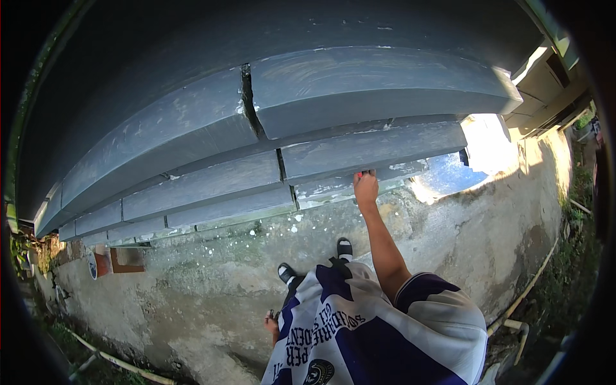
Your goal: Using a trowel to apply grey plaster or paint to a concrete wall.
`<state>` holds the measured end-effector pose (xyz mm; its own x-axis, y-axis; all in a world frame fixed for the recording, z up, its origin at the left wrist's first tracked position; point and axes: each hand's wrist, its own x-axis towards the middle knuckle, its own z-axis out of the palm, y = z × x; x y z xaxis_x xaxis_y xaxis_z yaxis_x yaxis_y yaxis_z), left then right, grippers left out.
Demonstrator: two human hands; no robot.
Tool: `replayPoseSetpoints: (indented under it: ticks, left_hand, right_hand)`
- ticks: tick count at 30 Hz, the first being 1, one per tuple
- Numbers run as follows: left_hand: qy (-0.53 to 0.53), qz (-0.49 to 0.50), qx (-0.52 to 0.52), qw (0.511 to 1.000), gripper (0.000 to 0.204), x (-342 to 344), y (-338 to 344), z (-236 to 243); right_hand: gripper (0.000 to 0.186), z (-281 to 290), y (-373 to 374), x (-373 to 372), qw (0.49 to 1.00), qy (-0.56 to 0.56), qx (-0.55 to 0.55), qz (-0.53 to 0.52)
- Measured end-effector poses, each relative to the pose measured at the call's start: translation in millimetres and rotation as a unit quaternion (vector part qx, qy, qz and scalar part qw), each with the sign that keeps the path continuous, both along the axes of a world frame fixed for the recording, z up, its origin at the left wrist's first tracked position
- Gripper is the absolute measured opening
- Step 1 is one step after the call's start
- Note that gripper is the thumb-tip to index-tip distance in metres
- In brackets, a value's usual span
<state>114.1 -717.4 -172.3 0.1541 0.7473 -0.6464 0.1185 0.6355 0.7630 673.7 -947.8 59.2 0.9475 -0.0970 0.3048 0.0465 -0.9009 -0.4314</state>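
My right hand (366, 187) is stretched out to the lowest grey ledge (330, 190), its fingers closed. A small bit of red (359, 174) shows at the fingertips, too little to tell what it is. The fingers meet the ledge just under the overhang of the middle grey ledge (378, 149). Low by my side, my left hand (273, 324) is curled, with something small and dark (272, 314) at its fingers that I cannot make out. White flaking patches and dark vertical gaps mark the ledges.
Above runs a wider top ledge (385, 96). White specks dot the worn concrete floor (212, 289) around my sandals (344, 246). At the left are a bucket (94, 265) and a reddish-brown box-like thing (127, 260). Pipes (513, 324) edge the floor; sunlight glares on a bluish patch (449, 174).
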Motion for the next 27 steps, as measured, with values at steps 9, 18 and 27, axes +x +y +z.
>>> replayPoseSetpoints:
  ticks: [9, 18, 27]
  left_hand:
    - [-0.05, -0.01, 0.012, 0.999, 0.023, -9, 17, -20]
    - [0.055, -0.11, -0.044, 0.991, 0.024, 48, 66, 16]
    - [0.063, -0.135, 0.02, 0.989, 0.017, 79, 79, 78]
  right_hand:
    - [0.02, -13, 99, -49, 0.969, 0.098, -0.101, 0.203]
    - [0.022, -16, 114, -64, 0.923, 0.072, 0.317, 0.207]
    - [0.019, -17, -4, -42, 0.872, 0.153, 0.443, 0.14]
